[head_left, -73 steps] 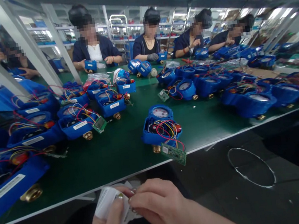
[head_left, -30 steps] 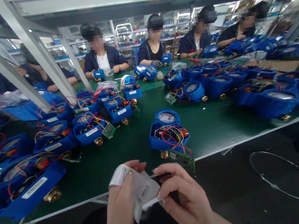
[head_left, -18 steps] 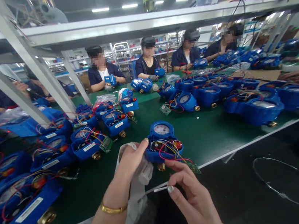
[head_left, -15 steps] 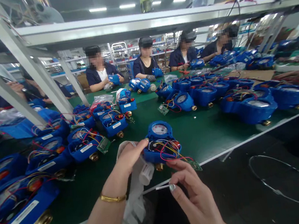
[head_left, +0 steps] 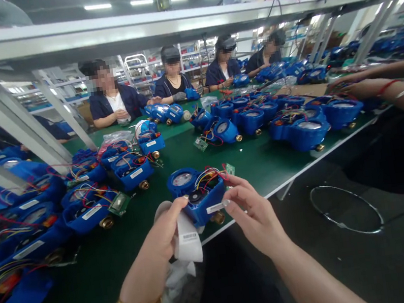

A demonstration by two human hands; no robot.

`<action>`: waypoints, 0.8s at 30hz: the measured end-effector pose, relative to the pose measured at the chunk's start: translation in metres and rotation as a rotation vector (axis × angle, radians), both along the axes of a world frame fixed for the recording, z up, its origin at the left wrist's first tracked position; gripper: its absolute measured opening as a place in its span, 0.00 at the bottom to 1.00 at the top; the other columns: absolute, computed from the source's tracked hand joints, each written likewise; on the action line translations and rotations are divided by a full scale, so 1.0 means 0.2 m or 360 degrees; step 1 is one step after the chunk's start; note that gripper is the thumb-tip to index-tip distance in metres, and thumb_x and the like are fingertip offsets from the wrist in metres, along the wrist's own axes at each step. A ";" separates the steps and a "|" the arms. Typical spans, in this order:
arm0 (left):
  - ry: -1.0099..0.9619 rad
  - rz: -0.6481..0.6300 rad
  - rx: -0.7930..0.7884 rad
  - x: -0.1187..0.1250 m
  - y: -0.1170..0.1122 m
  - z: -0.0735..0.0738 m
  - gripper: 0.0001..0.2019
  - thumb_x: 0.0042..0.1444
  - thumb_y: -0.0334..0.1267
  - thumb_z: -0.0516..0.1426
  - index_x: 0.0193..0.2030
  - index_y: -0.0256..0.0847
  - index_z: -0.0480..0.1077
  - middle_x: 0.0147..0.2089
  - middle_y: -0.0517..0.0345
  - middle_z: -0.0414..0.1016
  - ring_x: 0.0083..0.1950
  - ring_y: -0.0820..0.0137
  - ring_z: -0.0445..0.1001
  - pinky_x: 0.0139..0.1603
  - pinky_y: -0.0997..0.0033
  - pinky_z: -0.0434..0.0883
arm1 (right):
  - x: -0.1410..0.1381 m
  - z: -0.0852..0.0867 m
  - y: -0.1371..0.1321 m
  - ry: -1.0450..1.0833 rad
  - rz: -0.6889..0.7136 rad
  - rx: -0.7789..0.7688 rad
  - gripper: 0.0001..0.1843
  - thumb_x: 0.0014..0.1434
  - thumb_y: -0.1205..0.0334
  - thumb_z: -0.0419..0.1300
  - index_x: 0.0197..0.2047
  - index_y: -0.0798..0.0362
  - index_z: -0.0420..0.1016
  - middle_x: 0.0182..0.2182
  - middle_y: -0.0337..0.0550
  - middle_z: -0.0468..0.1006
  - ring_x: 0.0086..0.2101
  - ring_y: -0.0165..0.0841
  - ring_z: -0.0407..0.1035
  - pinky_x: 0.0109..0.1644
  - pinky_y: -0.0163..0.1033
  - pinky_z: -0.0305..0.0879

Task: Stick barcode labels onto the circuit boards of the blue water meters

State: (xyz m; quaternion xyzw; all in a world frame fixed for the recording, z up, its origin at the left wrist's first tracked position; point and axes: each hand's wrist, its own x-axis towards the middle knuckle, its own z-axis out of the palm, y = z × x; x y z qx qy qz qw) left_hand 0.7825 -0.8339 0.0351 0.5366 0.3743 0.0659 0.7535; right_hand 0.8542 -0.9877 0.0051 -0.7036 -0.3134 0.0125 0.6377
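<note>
Across the green table (head_left: 176,155) crowd blue meters (head_left: 134,179); left hand (head_left: 167,225) grips a paper strip (head_left: 189,240), right hand (head_left: 253,213) pinches a label (head_left: 215,208).

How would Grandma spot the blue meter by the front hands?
Find the green tabletop, then the middle of its near edge. There's an open blue plastic meter with a pale round dial. Unlike its neighbours, it's between this person's left hand and right hand.

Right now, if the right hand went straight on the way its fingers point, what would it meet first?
Probably the blue meter just ahead of the right hand; whether they touch is unclear.
</note>
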 end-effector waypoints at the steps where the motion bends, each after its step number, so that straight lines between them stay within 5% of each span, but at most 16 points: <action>1: 0.0031 0.0046 -0.0088 0.00 0.00 0.01 0.09 0.53 0.41 0.57 0.29 0.38 0.70 0.21 0.52 0.74 0.20 0.66 0.72 0.22 0.67 0.71 | 0.01 0.02 0.01 -0.0054 -0.0009 -0.0053 0.07 0.60 0.61 0.54 0.31 0.52 0.70 0.54 0.54 0.66 0.59 0.44 0.57 0.55 0.49 0.61; 7: 0.0030 0.0237 -0.0369 0.01 0.01 0.03 0.07 0.58 0.37 0.55 0.33 0.36 0.70 0.23 0.51 0.76 0.20 0.67 0.73 0.20 0.70 0.73 | 0.04 0.11 0.06 -0.0215 -0.0099 -0.0238 0.05 0.56 0.65 0.54 0.29 0.51 0.68 0.49 0.51 0.67 0.54 0.43 0.63 0.53 0.50 0.62; 24: 0.0065 0.0251 -0.0357 0.02 -0.04 0.07 0.09 0.60 0.38 0.54 0.37 0.33 0.70 0.24 0.50 0.75 0.19 0.67 0.73 0.20 0.69 0.74 | 0.08 0.13 0.13 -0.0249 -0.0249 -0.0239 0.06 0.55 0.68 0.53 0.28 0.52 0.67 0.45 0.48 0.69 0.47 0.39 0.67 0.51 0.46 0.65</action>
